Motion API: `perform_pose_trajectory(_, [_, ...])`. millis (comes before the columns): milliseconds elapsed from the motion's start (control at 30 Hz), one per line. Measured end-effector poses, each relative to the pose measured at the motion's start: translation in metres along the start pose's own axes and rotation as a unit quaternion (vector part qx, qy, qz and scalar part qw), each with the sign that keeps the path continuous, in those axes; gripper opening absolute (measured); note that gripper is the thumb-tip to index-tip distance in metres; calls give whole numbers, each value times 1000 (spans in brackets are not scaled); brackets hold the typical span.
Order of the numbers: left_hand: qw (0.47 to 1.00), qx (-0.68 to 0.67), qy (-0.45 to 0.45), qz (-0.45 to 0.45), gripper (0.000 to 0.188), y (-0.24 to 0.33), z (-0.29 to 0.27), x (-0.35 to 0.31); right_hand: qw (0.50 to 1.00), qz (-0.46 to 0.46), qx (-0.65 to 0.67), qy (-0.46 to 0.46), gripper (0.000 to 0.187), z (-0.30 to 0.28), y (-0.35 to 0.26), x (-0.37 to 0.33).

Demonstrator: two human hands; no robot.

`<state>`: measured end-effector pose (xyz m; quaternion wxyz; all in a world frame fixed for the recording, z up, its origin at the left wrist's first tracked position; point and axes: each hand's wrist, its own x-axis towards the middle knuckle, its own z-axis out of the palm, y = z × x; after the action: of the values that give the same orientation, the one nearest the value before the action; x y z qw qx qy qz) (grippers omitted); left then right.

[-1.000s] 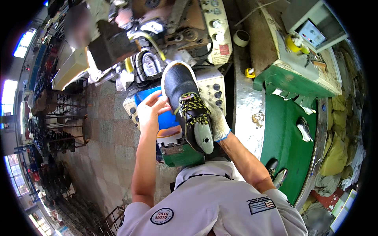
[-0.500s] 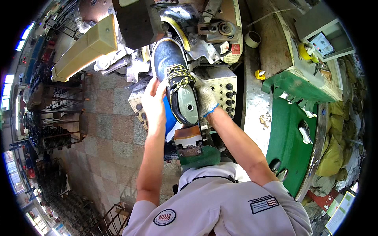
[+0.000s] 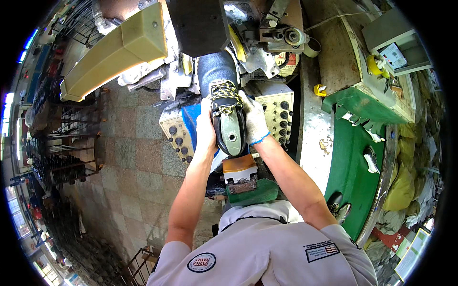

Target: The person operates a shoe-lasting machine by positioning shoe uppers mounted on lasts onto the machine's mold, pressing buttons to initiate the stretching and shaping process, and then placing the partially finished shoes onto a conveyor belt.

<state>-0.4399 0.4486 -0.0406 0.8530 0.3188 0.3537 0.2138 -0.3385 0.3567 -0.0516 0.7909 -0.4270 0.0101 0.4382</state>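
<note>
A dark blue leather shoe upper [image 3: 217,69] with black-and-yellow laces sits on a grey-green shoe last [image 3: 229,126]. Its toe points away from me, tucked under the dark block of a machine [image 3: 198,24]. My bare left hand [image 3: 206,128] presses along the left side of the shoe, fingers closed against it. On the opposite side my right hand [image 3: 254,117], in a white knitted glove with a blue cuff, grips the shoe. Metal plates flank the toe, which is partly hidden. Below the heel end stands a brown-topped support [image 3: 239,164].
Control panels with black knobs [image 3: 284,114] flank the shoe. A beige curved cover [image 3: 117,50] juts out at upper left. To the right runs a green-topped bench [image 3: 350,176] with loose shoes. Racks of dark items [image 3: 62,152] line the left side.
Both hands have pushed the shoe forward, straightening it so its toe goes under the machine's dark block. The view has shifted slightly, moving the machine rightward in the picture.
</note>
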Motion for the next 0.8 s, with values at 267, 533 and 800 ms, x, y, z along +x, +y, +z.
perform_pose_trajectory(267, [969,221,27,102,50,-35,-49,7,994,-65,-87,28,41,-31,23,-11])
perform_pose_trajectory(533, [662,712,-16,233,84,-209,-215,-67,992,-28,-64,107,58,-157,-19,-137])
perform_pose_trajectory(800, [725,666,-28,176,39,-175,-187,-39,982,-36,-137,126,64,-151,-36,-157])
